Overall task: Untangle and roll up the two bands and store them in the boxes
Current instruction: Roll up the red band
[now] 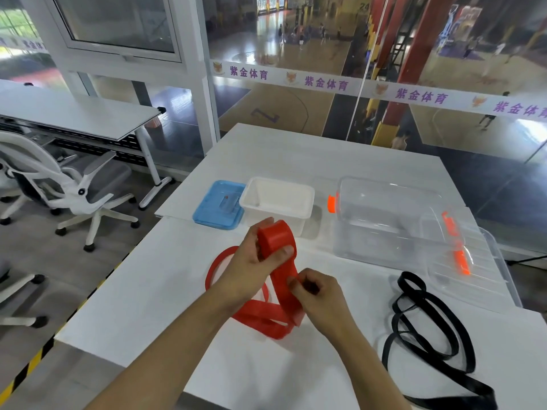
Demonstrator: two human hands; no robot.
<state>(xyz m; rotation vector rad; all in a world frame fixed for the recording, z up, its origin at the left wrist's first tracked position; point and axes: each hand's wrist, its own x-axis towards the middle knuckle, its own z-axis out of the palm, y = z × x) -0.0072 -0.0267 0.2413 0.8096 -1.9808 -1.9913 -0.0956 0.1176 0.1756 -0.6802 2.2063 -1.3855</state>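
- The left hand (251, 258) grips the rolled part of the red band (276, 241), fingers curled behind the roll and the thumb pressed on its front
- The right hand (318, 294) pinches the flat strip of the same band just below the roll, fingers curled in around it
- The rest of the red band hangs down from the hands and lies in loose folds and one open loop on the white table (165, 291), under and left of the wrists
- The black band (426, 327) lies untouched in tangled loops on the table, right of the right hand, its end trailing to the near edge
- A white box (278, 199) stands open beyond the hands, with a blue lid (219, 205) lying flat just beside it on the left
- A clear box (384, 220) with an orange latch stands to the right, well apart from the white one; its clear lid (467, 261) leans at its right side, close to the black band
- An office chair (68, 179) stands on the floor to the left
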